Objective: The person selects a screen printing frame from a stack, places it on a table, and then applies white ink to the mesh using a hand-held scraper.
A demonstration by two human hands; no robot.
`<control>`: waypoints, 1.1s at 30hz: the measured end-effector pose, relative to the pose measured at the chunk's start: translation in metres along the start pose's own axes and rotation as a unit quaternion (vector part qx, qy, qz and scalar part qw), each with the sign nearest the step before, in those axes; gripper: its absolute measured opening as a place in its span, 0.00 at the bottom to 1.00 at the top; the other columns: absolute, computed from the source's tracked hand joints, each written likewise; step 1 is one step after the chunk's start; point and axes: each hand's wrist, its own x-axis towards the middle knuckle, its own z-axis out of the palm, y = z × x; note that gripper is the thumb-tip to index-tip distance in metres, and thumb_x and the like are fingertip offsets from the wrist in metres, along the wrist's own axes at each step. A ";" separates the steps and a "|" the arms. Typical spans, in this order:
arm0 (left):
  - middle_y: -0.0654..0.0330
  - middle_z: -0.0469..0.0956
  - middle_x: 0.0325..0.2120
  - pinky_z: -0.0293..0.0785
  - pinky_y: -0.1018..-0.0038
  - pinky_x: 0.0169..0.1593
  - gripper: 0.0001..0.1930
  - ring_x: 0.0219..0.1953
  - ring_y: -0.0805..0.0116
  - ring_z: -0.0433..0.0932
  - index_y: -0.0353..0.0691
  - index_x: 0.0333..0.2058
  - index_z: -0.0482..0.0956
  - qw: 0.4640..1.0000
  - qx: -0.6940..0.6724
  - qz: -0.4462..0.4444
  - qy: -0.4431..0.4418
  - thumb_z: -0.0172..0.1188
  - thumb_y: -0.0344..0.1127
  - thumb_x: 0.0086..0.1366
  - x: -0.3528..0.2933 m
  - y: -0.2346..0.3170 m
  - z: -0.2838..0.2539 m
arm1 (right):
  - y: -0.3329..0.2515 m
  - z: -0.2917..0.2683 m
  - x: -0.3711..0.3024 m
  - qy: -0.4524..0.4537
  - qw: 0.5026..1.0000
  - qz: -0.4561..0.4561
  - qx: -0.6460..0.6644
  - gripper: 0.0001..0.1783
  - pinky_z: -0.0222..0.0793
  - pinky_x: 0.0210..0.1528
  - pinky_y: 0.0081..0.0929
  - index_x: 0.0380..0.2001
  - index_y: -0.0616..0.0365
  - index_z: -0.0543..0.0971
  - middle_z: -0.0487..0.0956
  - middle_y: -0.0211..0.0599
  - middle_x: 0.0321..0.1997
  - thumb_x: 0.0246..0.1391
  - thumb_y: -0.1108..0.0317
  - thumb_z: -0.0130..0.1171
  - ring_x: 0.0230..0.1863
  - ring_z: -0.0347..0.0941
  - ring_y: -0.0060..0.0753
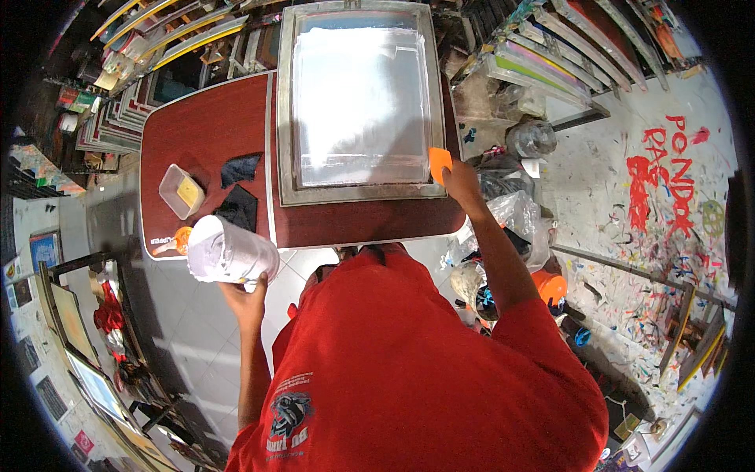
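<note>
A screen-printing frame (354, 194) lies flat on the dark red table (200, 134), its mesh largely coated with a white layer (354, 102). At the frame's lower right corner, my right hand (460, 182) grips an orange scraper (440, 164), which overlaps the frame's edge. My left hand (250, 299) is closed around the base of a white tub (232, 252), tipped onto its side above the table's near left edge. The tub's wall is smeared, and its inside cannot be made out.
On the table's left side sit a clear plastic box (182, 193) with something yellow inside and dark cloths (238, 206). An orange object (182, 240) lies by the near left corner. Racks of frames (543, 63) flank the table; plastic bags (519, 220) crowd the right.
</note>
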 end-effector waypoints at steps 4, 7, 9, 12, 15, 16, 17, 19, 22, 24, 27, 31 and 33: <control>0.50 0.60 0.52 0.53 0.67 0.59 0.39 0.54 0.61 0.61 0.33 0.56 0.51 0.995 -0.048 -0.038 0.074 0.66 0.26 0.49 -0.025 0.000 -0.002 | -0.004 -0.004 0.002 -0.011 1.000 -0.018 -0.003 0.15 0.70 0.37 0.47 0.31 0.66 0.75 0.76 0.56 0.27 0.47 0.63 0.52 0.32 0.74 0.56; 0.50 0.60 0.52 0.53 0.67 0.59 0.40 0.54 0.61 0.61 0.33 0.56 0.51 0.991 -0.056 -0.050 0.108 0.66 0.27 0.49 -0.039 -0.003 0.003 | -0.002 -0.005 0.004 -0.039 0.999 -0.016 0.002 0.15 0.69 0.38 0.47 0.32 0.66 0.75 0.76 0.56 0.28 0.47 0.63 0.52 0.33 0.74 0.56; 0.51 0.61 0.52 0.53 0.67 0.59 0.39 0.55 0.61 0.61 0.33 0.56 0.51 0.991 -0.044 -0.058 0.110 0.66 0.27 0.49 -0.044 0.000 0.007 | -0.002 -0.002 0.006 -0.066 0.998 -0.008 -0.003 0.16 0.69 0.39 0.47 0.33 0.66 0.75 0.76 0.57 0.28 0.47 0.63 0.52 0.34 0.74 0.57; 0.51 0.62 0.51 0.56 0.68 0.57 0.36 0.53 0.62 0.63 0.32 0.55 0.53 0.992 -0.023 -0.056 0.109 0.65 0.27 0.51 -0.049 0.007 0.016 | 0.001 0.005 0.006 -0.069 0.997 0.018 0.014 0.16 0.69 0.39 0.47 0.33 0.67 0.75 0.77 0.57 0.29 0.47 0.63 0.51 0.35 0.74 0.58; 0.51 0.64 0.48 0.60 0.70 0.54 0.31 0.49 0.64 0.66 0.32 0.53 0.55 0.992 0.001 -0.048 0.116 0.62 0.25 0.53 -0.055 0.010 0.023 | 0.007 0.017 0.006 -0.053 0.998 0.035 0.022 0.16 0.69 0.40 0.47 0.33 0.68 0.75 0.76 0.58 0.29 0.47 0.64 0.50 0.36 0.74 0.59; 0.51 0.64 0.48 0.61 0.70 0.53 0.31 0.48 0.64 0.66 0.32 0.53 0.55 0.991 0.008 -0.046 0.122 0.62 0.25 0.53 -0.059 0.008 0.025 | 0.009 0.020 0.006 -0.054 0.997 0.047 0.023 0.16 0.69 0.40 0.47 0.33 0.69 0.74 0.76 0.58 0.30 0.47 0.64 0.51 0.36 0.74 0.59; 0.52 0.65 0.47 0.61 0.71 0.53 0.31 0.48 0.65 0.67 0.32 0.53 0.56 0.991 0.014 -0.043 0.129 0.62 0.25 0.53 -0.062 0.008 0.027 | 0.013 0.022 0.006 -0.055 0.996 0.058 0.025 0.16 0.69 0.40 0.47 0.33 0.69 0.74 0.76 0.59 0.30 0.47 0.64 0.51 0.36 0.74 0.59; 0.52 0.65 0.47 0.61 0.71 0.53 0.31 0.47 0.65 0.67 0.32 0.53 0.56 0.990 0.004 -0.056 0.126 0.62 0.25 0.53 -0.064 0.019 0.035 | 0.026 0.031 0.010 -0.041 0.997 0.063 0.029 0.16 0.69 0.39 0.46 0.32 0.69 0.74 0.76 0.59 0.30 0.46 0.64 0.51 0.36 0.73 0.59; 0.52 0.65 0.47 0.61 0.71 0.53 0.31 0.47 0.65 0.67 0.32 0.53 0.56 0.989 -0.017 -0.058 0.136 0.62 0.25 0.53 -0.071 0.018 0.039 | 0.036 0.038 0.020 -0.018 0.999 0.037 0.033 0.16 0.70 0.38 0.46 0.31 0.69 0.74 0.76 0.60 0.29 0.46 0.64 0.52 0.35 0.73 0.59; 0.52 0.65 0.47 0.61 0.71 0.53 0.30 0.47 0.65 0.67 0.32 0.53 0.56 0.985 -0.038 -0.058 0.156 0.61 0.24 0.53 -0.078 0.017 0.040 | 0.037 0.032 0.021 -0.021 0.999 0.030 0.024 0.16 0.70 0.37 0.45 0.30 0.70 0.74 0.76 0.60 0.29 0.46 0.64 0.53 0.35 0.73 0.59; 0.52 0.65 0.46 0.61 0.71 0.53 0.30 0.47 0.66 0.67 0.32 0.52 0.56 0.980 -0.032 -0.089 0.174 0.60 0.23 0.53 -0.087 0.018 0.038 | 0.042 0.019 0.018 -0.059 0.993 0.038 0.090 0.16 0.70 0.36 0.45 0.29 0.71 0.74 0.76 0.60 0.28 0.47 0.63 0.53 0.34 0.73 0.60; 0.52 0.65 0.46 0.61 0.71 0.52 0.29 0.46 0.66 0.67 0.33 0.52 0.56 0.976 -0.005 -0.093 0.199 0.61 0.25 0.54 -0.094 0.023 0.038 | 0.041 0.013 0.018 -0.068 0.995 0.024 0.063 0.17 0.69 0.36 0.46 0.29 0.72 0.74 0.76 0.60 0.27 0.49 0.63 0.52 0.33 0.73 0.59; 0.52 0.65 0.46 0.61 0.71 0.52 0.29 0.46 0.66 0.67 0.33 0.52 0.57 0.973 0.009 -0.106 0.205 0.61 0.26 0.54 -0.099 0.024 0.035 | 0.040 0.026 0.017 -0.061 0.996 0.023 0.056 0.17 0.69 0.37 0.45 0.30 0.71 0.74 0.76 0.59 0.28 0.50 0.63 0.51 0.33 0.74 0.59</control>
